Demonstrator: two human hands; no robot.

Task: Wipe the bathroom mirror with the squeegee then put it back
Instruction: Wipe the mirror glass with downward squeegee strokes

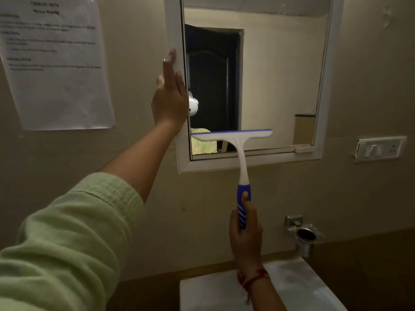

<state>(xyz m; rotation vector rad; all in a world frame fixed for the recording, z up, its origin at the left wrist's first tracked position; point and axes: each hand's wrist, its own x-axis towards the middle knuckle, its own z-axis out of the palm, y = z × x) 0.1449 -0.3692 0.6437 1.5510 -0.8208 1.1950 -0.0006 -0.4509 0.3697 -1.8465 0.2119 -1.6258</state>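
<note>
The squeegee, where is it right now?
The squeegee is in the right hand, its blade low on the mirror near the bottom frame, right of the left hand on the frame's left edge.

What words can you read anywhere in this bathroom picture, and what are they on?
Paper sheet taped to the wall: the bold title looks like "Mirror Wiping", but it is blurred, so that is uncertain.
The line above it, the headings and the body text: too blurred to read.
Squeegee, switch plate: no writing visible.
</note>
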